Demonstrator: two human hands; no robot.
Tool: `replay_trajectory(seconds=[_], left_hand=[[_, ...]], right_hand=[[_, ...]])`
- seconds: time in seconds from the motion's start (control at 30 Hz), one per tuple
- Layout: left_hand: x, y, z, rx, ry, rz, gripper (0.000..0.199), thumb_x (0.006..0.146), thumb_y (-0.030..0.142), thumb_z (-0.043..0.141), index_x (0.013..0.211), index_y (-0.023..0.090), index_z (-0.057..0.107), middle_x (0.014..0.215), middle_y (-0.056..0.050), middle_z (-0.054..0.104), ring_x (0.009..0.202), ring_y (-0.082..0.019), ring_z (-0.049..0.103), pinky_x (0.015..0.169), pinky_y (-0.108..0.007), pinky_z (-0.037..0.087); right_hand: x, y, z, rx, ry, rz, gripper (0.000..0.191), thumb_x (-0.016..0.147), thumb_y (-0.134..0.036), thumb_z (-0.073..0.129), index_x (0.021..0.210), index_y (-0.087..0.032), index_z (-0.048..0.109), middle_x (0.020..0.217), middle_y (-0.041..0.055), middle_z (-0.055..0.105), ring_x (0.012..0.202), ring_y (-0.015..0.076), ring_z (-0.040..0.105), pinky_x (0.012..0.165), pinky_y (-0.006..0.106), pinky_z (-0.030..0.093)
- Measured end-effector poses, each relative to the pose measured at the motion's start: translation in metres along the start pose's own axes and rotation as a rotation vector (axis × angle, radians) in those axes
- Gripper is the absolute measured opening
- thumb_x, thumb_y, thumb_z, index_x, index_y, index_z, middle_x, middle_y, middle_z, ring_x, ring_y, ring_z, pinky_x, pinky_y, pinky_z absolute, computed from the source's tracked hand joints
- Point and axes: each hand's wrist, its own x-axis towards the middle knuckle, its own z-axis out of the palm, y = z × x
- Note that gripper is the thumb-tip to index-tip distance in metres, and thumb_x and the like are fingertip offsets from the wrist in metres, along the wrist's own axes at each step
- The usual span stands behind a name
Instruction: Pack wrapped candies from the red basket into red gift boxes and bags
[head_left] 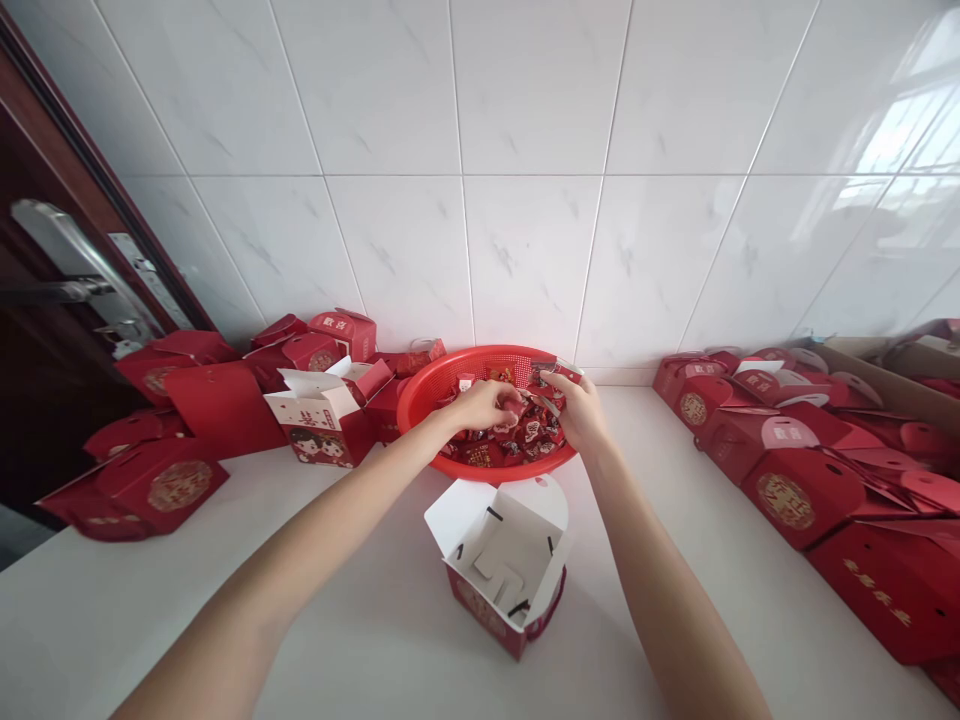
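An orange-red plastic basket [411, 410] full of small red-wrapped sweets [517, 445] stands against the wall. My left hand [487, 405] is over the sweets with its fingers curled together; whatever they hold is hidden. At the basket's right side, my right hand [583, 412] has thumb and fingers closed on a shiny red packet [564, 368], seen only in part. In front of the basket, between my forearms, an open red gift box [487, 610] stands upright with its white flaps spread. No sweets show inside it.
Several red gift boxes [169, 490] crowd the left side, among them a white-and-red open box [319, 415]. More red boxes [787, 490] line the right, beside a cardboard carton [862, 365]. White tiled wall [532, 230] rises behind; a door handle [82, 270] is at far left.
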Motion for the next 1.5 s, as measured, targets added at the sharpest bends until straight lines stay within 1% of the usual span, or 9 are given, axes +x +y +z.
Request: replay_trajectory(seconds=[0.13,0.27,0.47,0.73,0.93,1.03,1.13,1.27,1.5], left_hand=[[0.010,-0.002,-0.001,-0.426,0.323,0.000,0.024,0.073,0.019,0.070,0.097,0.016,0.071,0.102,-0.007,0.076,0.097,-0.024,0.070,0.091,-0.037,0.052],[0.012,-0.005,-0.001,-0.601,0.457,-0.023,0.028,0.072,0.022,0.076,0.097,0.014,0.068,0.100,-0.010,0.075,0.094,-0.024,0.071,0.090,-0.039,0.054],[0.009,-0.005,0.000,-0.620,0.458,0.049,0.026,0.072,0.022,0.079,0.093,0.015,0.065,0.097,-0.008,0.074,0.091,-0.022,0.071,0.087,-0.038,0.056],[0.007,-0.002,0.000,-0.593,0.398,0.078,0.027,0.074,0.023,0.076,0.097,0.015,0.066,0.100,-0.008,0.073,0.092,-0.022,0.070,0.086,-0.036,0.055],[0.008,-0.004,-0.001,-0.538,0.451,0.064,0.027,0.077,0.041,0.072,0.090,0.018,0.067,0.089,-0.004,0.072,0.086,-0.021,0.067,0.077,-0.032,0.053],[0.005,-0.003,-0.001,-0.430,0.309,0.052,0.028,0.079,0.046,0.068,0.078,0.018,0.068,0.077,-0.003,0.071,0.078,-0.021,0.065,0.073,-0.032,0.051],[0.001,-0.001,0.000,-0.266,0.106,0.083,0.029,0.082,0.045,0.064,0.082,0.018,0.073,0.082,-0.005,0.075,0.081,-0.024,0.068,0.075,-0.032,0.051],[0.000,-0.006,0.007,0.004,-0.014,0.123,0.016,0.079,0.025,0.064,0.088,0.021,0.077,0.092,-0.005,0.079,0.089,-0.026,0.070,0.081,-0.032,0.051],[0.006,-0.012,0.026,0.270,-0.286,0.156,0.045,0.068,-0.001,0.053,0.099,0.023,0.076,0.107,-0.007,0.078,0.100,-0.028,0.070,0.083,-0.031,0.050]], right_hand=[[0.003,0.001,-0.001,-0.003,0.024,-0.012,0.016,0.062,-0.019,0.081,0.074,-0.018,0.070,0.073,0.0004,0.074,0.065,0.0158,0.070,0.061,0.026,0.059],[0.004,0.000,-0.001,-0.009,0.064,0.018,0.015,0.065,-0.018,0.080,0.076,-0.020,0.070,0.079,-0.0004,0.076,0.075,0.0169,0.071,0.065,0.026,0.060],[0.001,-0.003,-0.002,-0.079,-0.043,0.088,0.016,0.064,-0.020,0.080,0.077,-0.021,0.071,0.086,0.0017,0.076,0.086,0.0200,0.070,0.067,0.030,0.061],[-0.005,-0.006,0.001,-0.134,-0.133,0.084,0.020,0.060,-0.023,0.083,0.078,-0.020,0.075,0.085,0.0025,0.076,0.081,0.0198,0.070,0.072,0.031,0.061],[-0.004,-0.005,0.001,-0.107,-0.021,0.030,0.020,0.060,-0.022,0.081,0.078,-0.020,0.074,0.081,0.0024,0.077,0.077,0.0195,0.072,0.067,0.029,0.058],[-0.001,-0.002,0.002,-0.043,0.047,-0.019,0.017,0.060,-0.021,0.080,0.076,-0.020,0.073,0.076,0.0012,0.076,0.072,0.0194,0.071,0.066,0.030,0.059],[0.000,-0.001,0.003,0.006,0.119,-0.049,0.014,0.060,-0.019,0.078,0.072,-0.019,0.071,0.072,0.0007,0.075,0.067,0.0179,0.070,0.064,0.029,0.059],[0.001,-0.001,0.003,0.016,0.134,-0.040,0.013,0.059,-0.018,0.077,0.070,-0.020,0.071,0.070,0.0008,0.075,0.065,0.0181,0.069,0.062,0.029,0.059],[-0.001,-0.003,0.005,0.029,0.139,-0.013,0.014,0.058,-0.017,0.076,0.070,-0.019,0.071,0.068,-0.0005,0.074,0.061,0.0155,0.068,0.059,0.026,0.057]])
